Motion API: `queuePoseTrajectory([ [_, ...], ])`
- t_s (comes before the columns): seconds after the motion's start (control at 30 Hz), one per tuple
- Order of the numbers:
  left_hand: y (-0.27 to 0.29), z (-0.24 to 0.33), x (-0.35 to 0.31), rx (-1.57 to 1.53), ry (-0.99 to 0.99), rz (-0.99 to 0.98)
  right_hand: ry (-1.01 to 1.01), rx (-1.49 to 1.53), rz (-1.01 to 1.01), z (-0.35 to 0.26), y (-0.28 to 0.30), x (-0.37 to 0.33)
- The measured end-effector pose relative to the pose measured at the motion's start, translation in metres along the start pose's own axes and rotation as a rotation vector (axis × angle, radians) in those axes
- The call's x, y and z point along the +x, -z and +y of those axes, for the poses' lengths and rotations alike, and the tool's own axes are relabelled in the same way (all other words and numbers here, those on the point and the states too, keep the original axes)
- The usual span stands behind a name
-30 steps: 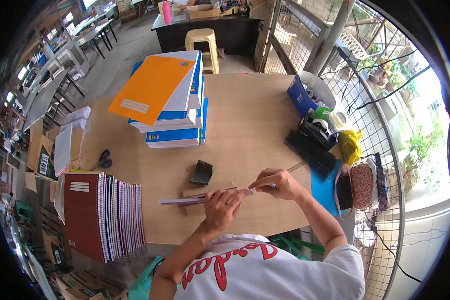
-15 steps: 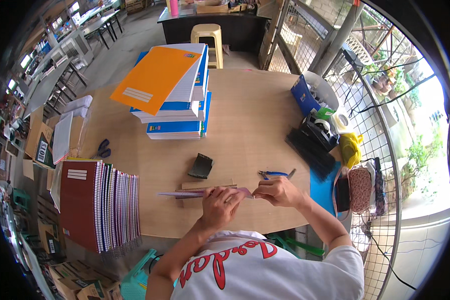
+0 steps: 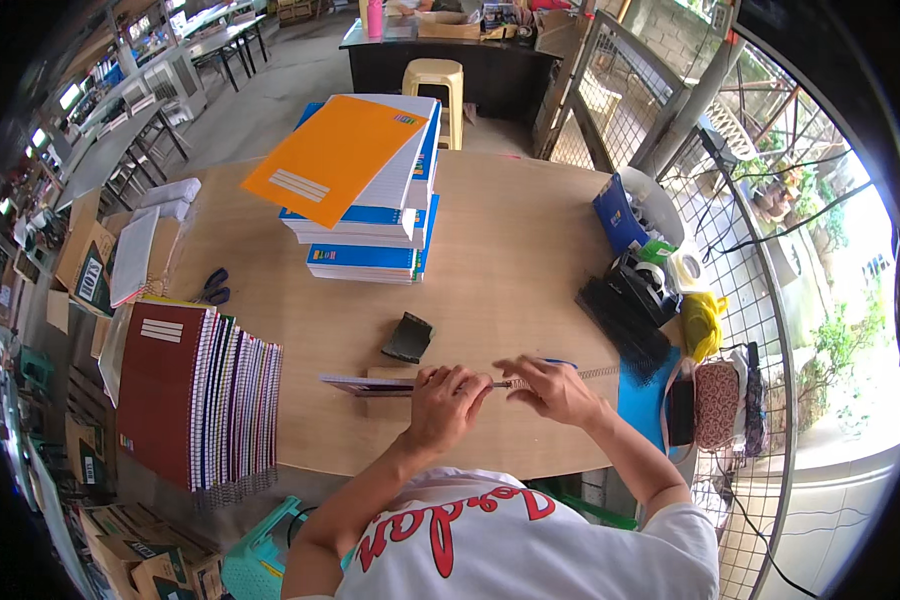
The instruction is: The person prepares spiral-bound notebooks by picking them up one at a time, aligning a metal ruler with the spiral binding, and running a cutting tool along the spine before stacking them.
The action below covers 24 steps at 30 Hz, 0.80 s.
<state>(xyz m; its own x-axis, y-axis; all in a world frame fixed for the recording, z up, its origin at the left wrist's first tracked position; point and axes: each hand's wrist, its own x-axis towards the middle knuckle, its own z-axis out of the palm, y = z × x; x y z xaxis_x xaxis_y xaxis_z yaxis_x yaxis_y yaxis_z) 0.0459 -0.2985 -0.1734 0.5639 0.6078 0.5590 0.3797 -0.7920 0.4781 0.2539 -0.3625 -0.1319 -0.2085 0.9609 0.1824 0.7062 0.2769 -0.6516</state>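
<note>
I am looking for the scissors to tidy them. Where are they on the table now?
In the head view, the scissors lie near the table's left edge, just above the row of spiral notebooks and left of the stacked notebooks.

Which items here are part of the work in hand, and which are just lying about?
In hand: left hand and right hand on the thin notebook with its wire spiral.

Lying about: orange-topped book stack, row of spiral notebooks, scissors, tape dispenser, small dark block.

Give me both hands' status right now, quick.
Left hand: pressing down on the thin notebook lying on the table, fingers curled.
Right hand: pinching the spiral wire at the notebook's edge.
</note>
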Motion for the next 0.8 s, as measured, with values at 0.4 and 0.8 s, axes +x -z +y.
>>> queuePoseTrajectory([
  [0.4,-0.034,0.019,-0.016,0.024,0.083,0.175,0.227,-0.262,0.134,-0.004,-0.03,0.001],
  [0.8,-0.019,0.02,-0.017,-0.032,0.052,0.067,-0.067,0.05,0.042,0.036,0.024,0.05],
])
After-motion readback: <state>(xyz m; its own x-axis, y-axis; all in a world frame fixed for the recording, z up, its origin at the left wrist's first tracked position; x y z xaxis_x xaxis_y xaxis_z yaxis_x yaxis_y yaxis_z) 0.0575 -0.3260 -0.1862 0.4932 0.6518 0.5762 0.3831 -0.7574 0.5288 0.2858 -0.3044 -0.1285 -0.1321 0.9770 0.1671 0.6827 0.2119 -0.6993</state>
